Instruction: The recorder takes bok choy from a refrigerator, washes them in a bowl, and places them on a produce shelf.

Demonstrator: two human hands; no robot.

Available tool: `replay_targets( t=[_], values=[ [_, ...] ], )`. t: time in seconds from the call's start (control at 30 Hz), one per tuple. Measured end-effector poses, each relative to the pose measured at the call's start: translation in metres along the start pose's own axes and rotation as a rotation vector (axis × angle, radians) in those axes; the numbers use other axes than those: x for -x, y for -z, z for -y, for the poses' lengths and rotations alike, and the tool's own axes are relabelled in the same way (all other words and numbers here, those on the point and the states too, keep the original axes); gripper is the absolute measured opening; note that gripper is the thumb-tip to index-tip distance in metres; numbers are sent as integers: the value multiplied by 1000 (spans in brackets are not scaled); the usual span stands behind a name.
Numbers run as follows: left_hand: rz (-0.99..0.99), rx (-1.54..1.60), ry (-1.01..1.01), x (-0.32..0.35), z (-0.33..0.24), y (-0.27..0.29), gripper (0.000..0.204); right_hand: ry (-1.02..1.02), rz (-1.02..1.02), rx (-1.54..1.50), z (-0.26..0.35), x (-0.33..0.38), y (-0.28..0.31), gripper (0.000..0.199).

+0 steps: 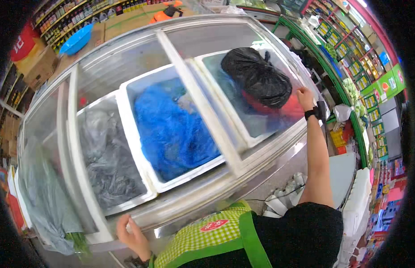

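A long chest freezer (189, 203) with sliding glass lids spreads in front of me. Under the glass, one white foam box (154, 176) holds a blue plastic bag (171, 134), and another holds a grey plastic bag (110, 156). At the right end lies a knotted black plastic bag (256, 78), with something red (274, 107) beneath it. My right hand (307, 99) is closed at the freezer's right side, beside the black bag; what its fingers grip is unclear. Near the front rim at lower left, my left hand (134, 237) is open, fingers apart, holding nothing.
A grey-green plastic bag with green stalks (75, 241) sits at the freezer's left end. Behind stand a blue basin (77, 40), a cardboard box (40, 67) and bottle shelves. An orange item (165, 13) lies on the far ledge. Green-edged produce shelves (350, 102) line the right.
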State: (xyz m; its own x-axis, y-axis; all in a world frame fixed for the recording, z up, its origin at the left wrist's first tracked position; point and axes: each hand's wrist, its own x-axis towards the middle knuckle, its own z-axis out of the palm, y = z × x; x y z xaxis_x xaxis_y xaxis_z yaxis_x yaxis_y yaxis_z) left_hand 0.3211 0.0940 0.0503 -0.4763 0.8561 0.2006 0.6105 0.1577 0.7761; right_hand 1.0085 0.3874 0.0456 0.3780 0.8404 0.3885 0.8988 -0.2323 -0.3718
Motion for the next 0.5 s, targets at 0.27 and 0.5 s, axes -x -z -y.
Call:
replay_targets(
  t=[0.27,0.5],
  values=[
    [-126,-114,75,50,-50,-103,17,58,121,312,-125,-40,-12,39],
    [-254,-475,-154,70,-69,-139,17,85,97,405,-155,-61,-26,67]
  ],
)
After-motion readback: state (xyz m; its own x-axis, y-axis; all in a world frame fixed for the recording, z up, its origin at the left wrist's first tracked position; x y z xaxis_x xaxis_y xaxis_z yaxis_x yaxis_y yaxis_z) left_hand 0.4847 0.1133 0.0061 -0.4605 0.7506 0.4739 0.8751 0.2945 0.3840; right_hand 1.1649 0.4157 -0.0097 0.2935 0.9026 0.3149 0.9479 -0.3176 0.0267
